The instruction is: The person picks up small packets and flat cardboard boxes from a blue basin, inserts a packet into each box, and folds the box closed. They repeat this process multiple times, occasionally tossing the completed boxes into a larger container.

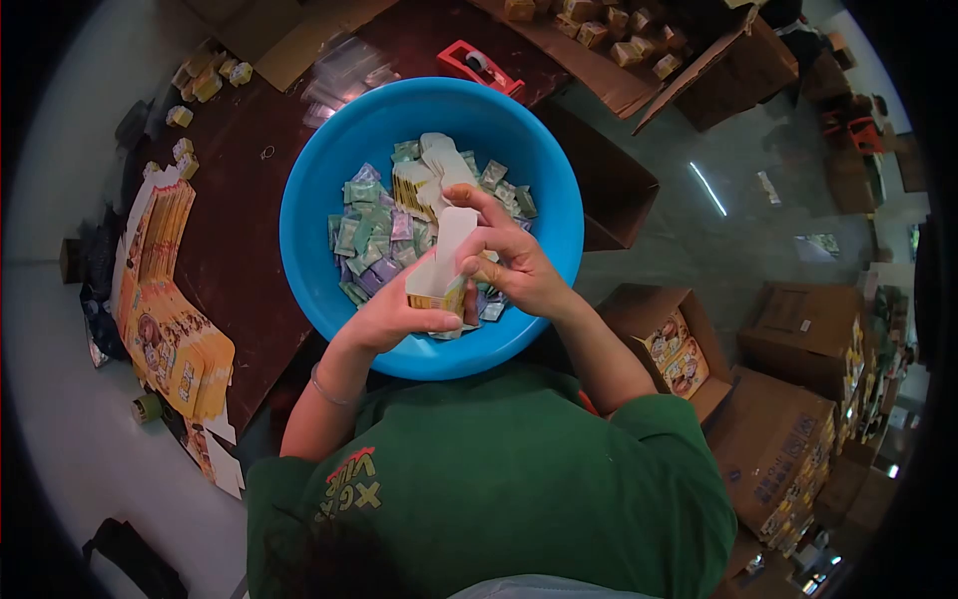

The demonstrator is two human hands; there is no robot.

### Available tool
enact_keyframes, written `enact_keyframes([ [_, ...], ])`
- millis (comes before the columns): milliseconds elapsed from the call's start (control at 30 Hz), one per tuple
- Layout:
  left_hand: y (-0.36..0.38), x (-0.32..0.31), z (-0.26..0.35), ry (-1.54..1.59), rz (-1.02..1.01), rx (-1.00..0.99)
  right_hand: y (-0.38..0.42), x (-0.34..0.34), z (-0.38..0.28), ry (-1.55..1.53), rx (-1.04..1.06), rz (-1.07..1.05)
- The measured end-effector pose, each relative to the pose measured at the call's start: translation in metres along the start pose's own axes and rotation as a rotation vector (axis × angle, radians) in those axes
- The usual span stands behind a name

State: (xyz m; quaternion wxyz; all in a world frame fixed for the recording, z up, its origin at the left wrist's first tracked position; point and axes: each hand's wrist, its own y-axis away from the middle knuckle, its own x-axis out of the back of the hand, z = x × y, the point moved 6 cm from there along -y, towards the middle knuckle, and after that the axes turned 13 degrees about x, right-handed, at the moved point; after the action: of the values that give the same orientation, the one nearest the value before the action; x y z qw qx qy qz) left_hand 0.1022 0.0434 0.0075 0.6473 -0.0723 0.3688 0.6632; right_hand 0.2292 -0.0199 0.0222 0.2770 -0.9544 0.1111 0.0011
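My left hand [394,311] is closed around the lower part of a small yellow-and-white carton [439,285], its thumb across the printed front. White flaps stand up from the open top of the carton. My right hand [521,268] has its thumb and fingers closed at the tall white flap. Both hands are over a big blue basin [307,190]. Small green and purple sachets [374,235] fill the basin's bottom. On them, beyond my hands, lies a stack of flattened cartons [439,160]. What is inside the carton cannot be seen.
The dark red table [235,220] bears printed card sheets [175,329] at left, small finished boxes [207,80], clear plastic packs [344,80] and a red tape dispenser [479,68]. A cardboard box [669,349] stands by my right elbow. Another box [624,45] holds small cartons.
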Motion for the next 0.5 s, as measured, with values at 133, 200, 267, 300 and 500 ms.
enact_keyframes([
  [133, 0.001, 0.005, -0.004, -0.218, 0.351, -0.068, 0.015, 0.002, 0.02, -0.246, -0.32, 0.312],
  [200, 0.005, 0.002, 0.011, -0.518, 0.472, -0.149, 0.023, -0.009, 0.031, -0.389, -0.503, 0.245],
  [267, 0.003, -0.001, 0.012, -0.636, 0.479, -0.153, 0.023, -0.02, 0.03, -0.398, -0.541, 0.212],
  [300, 0.001, 0.0, 0.013, -0.704, 0.496, -0.139, 0.025, -0.017, 0.035, -0.304, -0.5, 0.177],
  [500, -0.002, 0.006, 0.016, -0.991, 0.694, -0.297, 0.014, 0.005, 0.042, -0.102, -0.385, 0.139],
])
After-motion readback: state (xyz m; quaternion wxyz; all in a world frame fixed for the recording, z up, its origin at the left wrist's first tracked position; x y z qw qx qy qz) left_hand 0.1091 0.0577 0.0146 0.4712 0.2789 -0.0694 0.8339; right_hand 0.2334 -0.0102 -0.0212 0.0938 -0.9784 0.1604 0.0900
